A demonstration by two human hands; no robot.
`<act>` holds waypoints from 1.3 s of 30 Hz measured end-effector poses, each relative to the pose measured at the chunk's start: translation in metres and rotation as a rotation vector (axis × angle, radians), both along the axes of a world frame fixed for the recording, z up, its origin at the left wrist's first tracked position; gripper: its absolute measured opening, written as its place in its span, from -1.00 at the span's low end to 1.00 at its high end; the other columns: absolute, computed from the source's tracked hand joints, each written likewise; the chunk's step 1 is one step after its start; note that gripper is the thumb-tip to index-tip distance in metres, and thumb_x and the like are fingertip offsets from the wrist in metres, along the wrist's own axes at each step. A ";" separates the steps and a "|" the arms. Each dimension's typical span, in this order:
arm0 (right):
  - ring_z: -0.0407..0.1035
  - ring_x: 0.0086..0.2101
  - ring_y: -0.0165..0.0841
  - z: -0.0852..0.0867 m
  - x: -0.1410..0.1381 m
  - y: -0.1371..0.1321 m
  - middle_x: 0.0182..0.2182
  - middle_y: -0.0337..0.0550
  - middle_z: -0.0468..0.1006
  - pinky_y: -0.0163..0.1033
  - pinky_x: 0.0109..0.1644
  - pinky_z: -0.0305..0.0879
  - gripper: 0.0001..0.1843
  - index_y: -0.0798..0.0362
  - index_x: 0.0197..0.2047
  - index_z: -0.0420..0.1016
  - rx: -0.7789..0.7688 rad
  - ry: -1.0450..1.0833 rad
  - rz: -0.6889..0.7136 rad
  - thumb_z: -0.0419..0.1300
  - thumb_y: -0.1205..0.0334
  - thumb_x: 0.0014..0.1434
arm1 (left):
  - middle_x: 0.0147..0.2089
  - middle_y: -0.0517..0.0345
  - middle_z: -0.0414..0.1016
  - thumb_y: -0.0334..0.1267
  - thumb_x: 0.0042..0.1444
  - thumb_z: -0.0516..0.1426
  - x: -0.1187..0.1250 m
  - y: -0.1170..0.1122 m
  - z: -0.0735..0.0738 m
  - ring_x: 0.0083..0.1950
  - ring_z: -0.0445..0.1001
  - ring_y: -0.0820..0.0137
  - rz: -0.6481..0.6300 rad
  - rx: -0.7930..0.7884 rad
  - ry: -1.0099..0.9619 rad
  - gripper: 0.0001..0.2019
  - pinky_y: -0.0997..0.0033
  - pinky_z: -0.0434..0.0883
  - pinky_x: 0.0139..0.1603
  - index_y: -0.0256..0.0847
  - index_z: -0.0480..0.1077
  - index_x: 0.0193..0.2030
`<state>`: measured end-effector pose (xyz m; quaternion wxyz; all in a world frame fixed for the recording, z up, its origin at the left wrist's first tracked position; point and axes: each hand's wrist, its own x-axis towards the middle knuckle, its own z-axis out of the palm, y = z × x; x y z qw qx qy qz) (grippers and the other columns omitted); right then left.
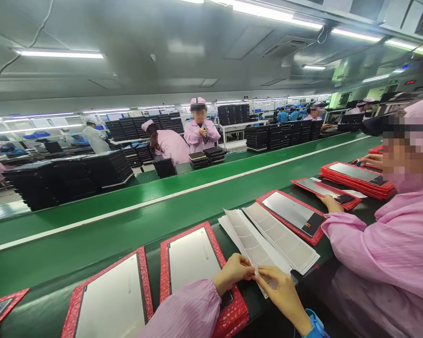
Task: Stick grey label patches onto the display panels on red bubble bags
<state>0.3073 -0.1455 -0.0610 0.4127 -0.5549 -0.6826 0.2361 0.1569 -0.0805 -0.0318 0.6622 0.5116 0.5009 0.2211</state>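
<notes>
Noting left hand and right hand at the white printed sheets, fingers pinched on their near edge, above the counter, beside a red-framed display panel. Risk: a slackened pinch could drop the sheets; their loose edges could scuff the panel's bare face.

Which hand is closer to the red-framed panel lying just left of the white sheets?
Left hand: nearer, at the right edge of the red-framed panel, its wrist over the frame. Right hand: farther, to the right of the left hand, at the white sheets.
</notes>
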 end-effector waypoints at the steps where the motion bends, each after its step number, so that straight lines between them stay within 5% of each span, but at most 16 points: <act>1: 0.40 -0.18 -0.29 0.001 -0.001 0.000 -0.23 -0.09 0.53 -0.17 -0.04 0.35 -0.70 0.01 -0.26 0.53 -0.004 0.010 0.003 0.09 0.02 0.12 | -0.62 0.26 0.42 -0.20 -0.37 0.29 0.000 0.000 0.000 -0.48 0.48 0.43 0.003 -0.001 -0.009 -0.74 0.45 0.36 -0.37 -0.27 0.31 -0.59; 16: 0.44 -0.26 -0.30 0.025 -0.002 0.003 -0.26 -0.11 0.55 -0.26 -0.15 0.35 -0.68 0.00 -0.36 0.58 -0.079 0.173 0.083 0.05 0.05 0.14 | -0.62 0.30 0.38 -0.15 -0.33 0.27 0.006 -0.002 -0.008 -0.52 0.41 0.47 0.004 0.114 -0.123 -0.72 0.43 0.33 -0.39 -0.25 0.29 -0.53; 39: 0.42 -0.23 -0.25 0.011 0.004 0.009 -0.24 -0.05 0.54 -0.26 -0.13 0.34 -0.71 0.09 -0.33 0.59 -0.216 0.370 0.133 0.15 0.07 0.06 | -0.60 0.28 0.41 -0.44 -0.29 0.13 0.005 -0.005 -0.008 -0.51 0.41 0.47 -0.016 0.243 -0.123 -0.92 0.47 0.31 -0.43 -0.26 0.33 -0.55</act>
